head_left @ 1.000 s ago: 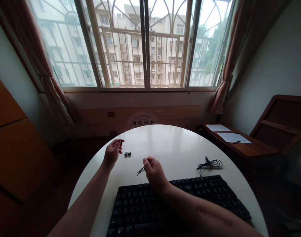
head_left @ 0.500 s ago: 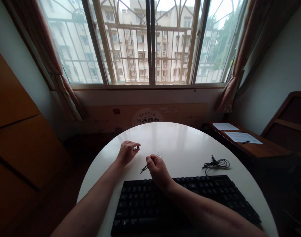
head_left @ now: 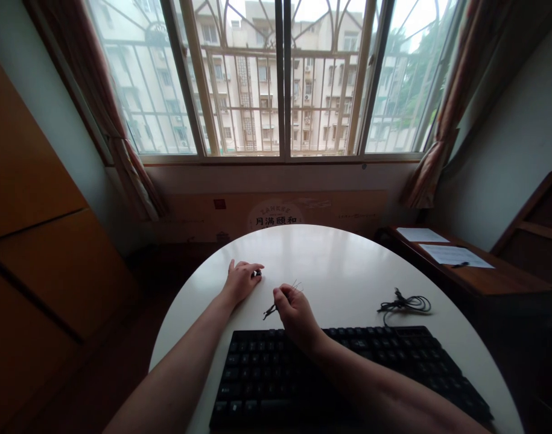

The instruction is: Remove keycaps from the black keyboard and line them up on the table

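Observation:
My left hand (head_left: 240, 281) lies low on the round white table (head_left: 339, 265), fingers together over small black keycaps (head_left: 258, 273), of which only a dark bit shows at the fingertips. My right hand (head_left: 295, 314) is closed in a pinch round a thin wire keycap puller (head_left: 276, 306), whose black handle sticks out to the left and whose wire loops show above the fingers. A black keyboard (head_left: 348, 374) lies along the near edge of the table, under my right forearm.
A coiled black cable (head_left: 405, 303) lies on the table to the right. A low wooden side table with papers (head_left: 452, 254) stands at the far right. A wooden cabinet (head_left: 35, 241) fills the left. A window with curtains is behind.
My left hand has come down from above the table onto the spot where two small keycaps lay, covering them. The right hand has kept its grip on the puller. The camera shifted slightly.

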Demonstrator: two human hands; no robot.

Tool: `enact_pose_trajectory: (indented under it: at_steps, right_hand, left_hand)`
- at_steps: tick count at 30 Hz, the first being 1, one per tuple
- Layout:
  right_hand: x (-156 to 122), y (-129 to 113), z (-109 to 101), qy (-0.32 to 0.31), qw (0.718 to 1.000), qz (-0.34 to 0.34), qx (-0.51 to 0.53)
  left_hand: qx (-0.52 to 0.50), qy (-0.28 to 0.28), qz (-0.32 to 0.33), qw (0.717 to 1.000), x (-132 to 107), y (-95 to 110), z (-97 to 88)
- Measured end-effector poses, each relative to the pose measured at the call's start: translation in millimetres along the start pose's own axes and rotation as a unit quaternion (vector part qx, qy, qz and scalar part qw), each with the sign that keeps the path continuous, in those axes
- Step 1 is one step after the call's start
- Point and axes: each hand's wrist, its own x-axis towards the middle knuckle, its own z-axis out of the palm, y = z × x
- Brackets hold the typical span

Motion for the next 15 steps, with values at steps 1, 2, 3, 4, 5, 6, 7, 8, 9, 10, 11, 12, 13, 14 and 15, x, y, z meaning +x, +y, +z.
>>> enact_pose_trajectory:
  at_steps: [1,2,3,4,5,6,7,8,9,10,11,12,13,14,15]
  right_hand:
    - [0.0,0.3,0.1,-0.001,1.0,0.0,0.0]
    - [0.0,0.7,0.2,-0.001,1.0,0.0,0.001]
    - [0.0,1.0,0.3,-0.003,1.0,0.001,0.002]
    - [0.1,1.4,0.3,-0.004,1.0,0.001,0.003]
    - [0.1,1.6,0.2,-0.006,1.0,0.001,0.005]
    - [0.2,1.8,0.1,-0.006,1.0,0.002,0.005]
    - [0.2,1.8,-0.1,-0.006,1.0,0.002,0.005]
    - [0.2,1.7,-0.2,-0.005,1.0,0.003,0.005]
    - [0.1,1.5,-0.4,-0.005,1.0,0.003,0.004]
    - [0.1,1.1,-0.6,-0.004,1.0,0.003,0.004]
    - [-0.1,0.7,-0.8,-0.004,1.0,0.003,0.004]
    - [-0.2,0.1,-1.0,-0.005,1.0,0.002,0.005]
    - [-0.4,-0.5,-1.2,-0.006,1.0,0.002,0.006]
    - [-0.6,-1.2,-1.3,-0.006,1.0,0.001,0.007]
    - [-0.7,-1.7,-1.4,-0.007,1.0,0.001,0.007]
  left_hand:
    - [-0.002,-0.002,-0.002,1.0,0.0,-0.6,0.1]
    - [-0.003,-0.004,-0.003,1.0,0.0,-1.1,0.3]
    - [-0.003,-0.005,-0.005,1.0,0.0,-1.7,0.6]
    - [-0.002,-0.006,-0.007,1.0,0.1,-2.2,0.8]
    - [-0.002,-0.007,-0.009,1.0,0.1,-2.7,1.1]
    - [-0.002,-0.007,-0.01,1.0,0.2,-3.0,1.2]
    - [-0.002,-0.008,-0.009,1.0,0.2,-3.2,1.2]
    - [-0.004,-0.008,-0.008,1.0,0.1,-3.3,1.1]
    - [-0.005,-0.009,-0.007,1.0,0.0,-3.4,0.9]
    - [-0.007,-0.011,-0.007,1.0,-0.1,-3.4,0.6]
    - [-0.009,-0.014,-0.008,1.0,-0.3,-3.4,0.3]
    - [-0.01,-0.016,-0.008,1.0,-0.5,-3.5,-0.1]
    - [-0.012,-0.019,-0.008,1.0,-0.6,-3.6,-0.3]
    - [-0.014,-0.02,-0.008,1.0,-0.7,-3.9,-0.5]
    - [-0.015,-0.021,-0.009,1.0,-0.7,-4.1,-0.5]
